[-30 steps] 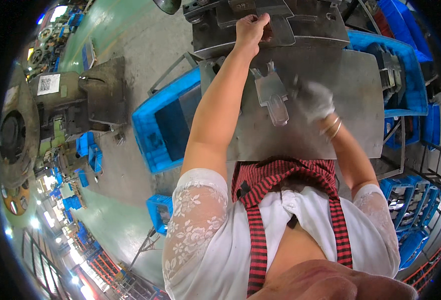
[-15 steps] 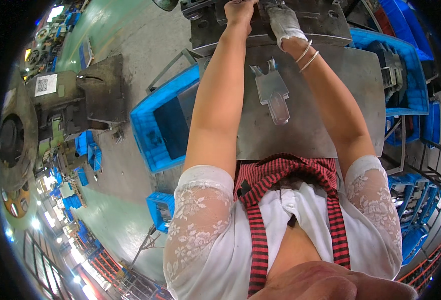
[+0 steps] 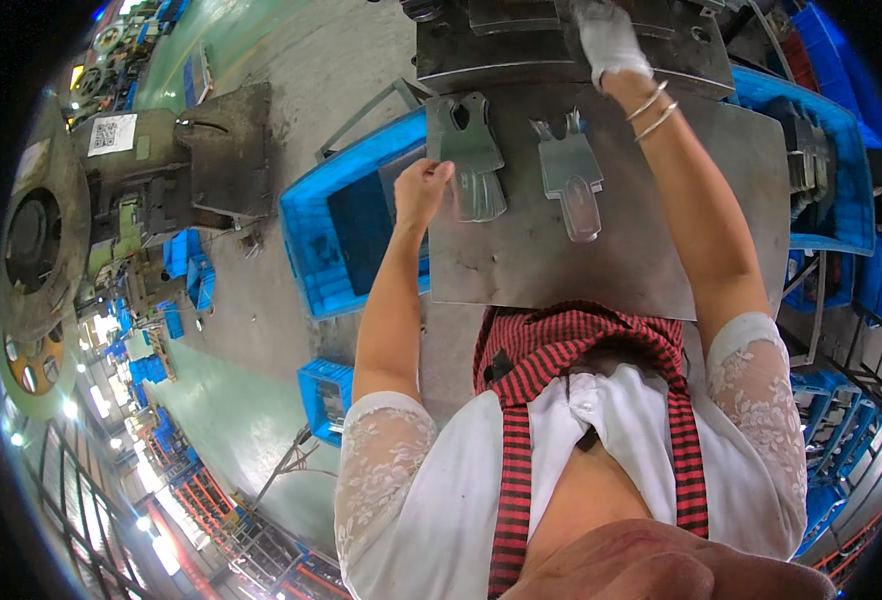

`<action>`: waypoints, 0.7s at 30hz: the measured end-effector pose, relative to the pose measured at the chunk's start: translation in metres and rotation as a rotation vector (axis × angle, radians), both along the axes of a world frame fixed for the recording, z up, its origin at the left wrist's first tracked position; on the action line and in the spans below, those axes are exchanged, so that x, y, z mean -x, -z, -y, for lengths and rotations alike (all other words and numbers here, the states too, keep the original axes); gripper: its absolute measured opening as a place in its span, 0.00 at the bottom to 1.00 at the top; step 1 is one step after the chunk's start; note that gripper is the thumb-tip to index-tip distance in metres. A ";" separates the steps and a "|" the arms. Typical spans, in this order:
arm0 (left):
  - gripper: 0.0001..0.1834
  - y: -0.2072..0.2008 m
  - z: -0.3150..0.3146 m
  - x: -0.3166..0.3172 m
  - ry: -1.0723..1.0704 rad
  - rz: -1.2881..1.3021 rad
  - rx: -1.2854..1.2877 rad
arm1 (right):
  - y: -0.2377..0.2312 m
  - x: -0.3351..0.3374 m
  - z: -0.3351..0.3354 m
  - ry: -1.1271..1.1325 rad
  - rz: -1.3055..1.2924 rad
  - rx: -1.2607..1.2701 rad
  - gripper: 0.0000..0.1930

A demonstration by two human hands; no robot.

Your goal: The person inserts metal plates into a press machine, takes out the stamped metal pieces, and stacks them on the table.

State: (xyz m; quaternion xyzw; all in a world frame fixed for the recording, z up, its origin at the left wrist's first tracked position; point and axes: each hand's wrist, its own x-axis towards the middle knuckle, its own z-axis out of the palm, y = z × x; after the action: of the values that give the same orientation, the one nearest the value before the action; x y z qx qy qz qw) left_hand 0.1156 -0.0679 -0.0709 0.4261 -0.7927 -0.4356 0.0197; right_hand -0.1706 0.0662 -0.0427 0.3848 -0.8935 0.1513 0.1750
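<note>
Grey workshop floor [image 3: 291, 105] spreads beyond the metal table [image 3: 531, 275], where a fanned stack of thin metal plates [image 3: 476, 160] lies against the left edge, near the far-left corner. A second set of shaped plates [image 3: 569, 180] lies further in, toward the far edge. From where I stand, the bare left hand [image 3: 423, 192] has thumb and fingers drawn together beside the fanned stack; I can't tell whether it pinches a plate. With so little table to spare, a careless tug could drag plates over that edge, perhaps into the blue bin [image 3: 306, 240] alongside. Thin metal rims could also nick uncovered fingertips. Past the far edge, the gloved right hand [image 3: 611, 45] reaches over a dark metal block [image 3: 501, 65]; its grip is unclear to me. Looking left meanwhile could let those fingers knock or catch on the block.
</note>
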 end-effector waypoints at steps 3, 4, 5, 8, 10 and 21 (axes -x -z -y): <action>0.14 -0.017 0.001 -0.011 -0.074 -0.202 -0.023 | -0.003 -0.021 -0.008 0.033 0.514 0.419 0.13; 0.12 -0.031 0.000 0.000 -0.143 -0.300 -0.118 | -0.012 -0.015 -0.012 0.042 0.657 0.579 0.13; 0.08 -0.039 -0.007 -0.003 -0.226 -0.413 -0.282 | -0.013 -0.019 -0.016 0.050 0.820 0.724 0.14; 0.08 -0.071 -0.028 0.030 -0.197 -0.654 -0.432 | -0.006 -0.056 -0.060 -0.109 0.235 0.361 0.13; 0.09 -0.073 -0.041 0.065 -0.154 -0.670 -0.481 | 0.005 -0.073 -0.088 -0.270 -0.369 -0.003 0.14; 0.18 -0.057 -0.027 0.226 -0.074 -0.612 -0.597 | -0.020 -0.069 -0.079 0.129 0.966 0.755 0.20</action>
State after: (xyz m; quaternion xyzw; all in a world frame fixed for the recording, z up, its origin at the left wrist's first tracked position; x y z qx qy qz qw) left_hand -0.1102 -0.0407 -0.0137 0.2926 -0.5736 -0.7512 0.1453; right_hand -0.1013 0.1453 -0.0224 0.1293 -0.7782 0.6035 -0.1164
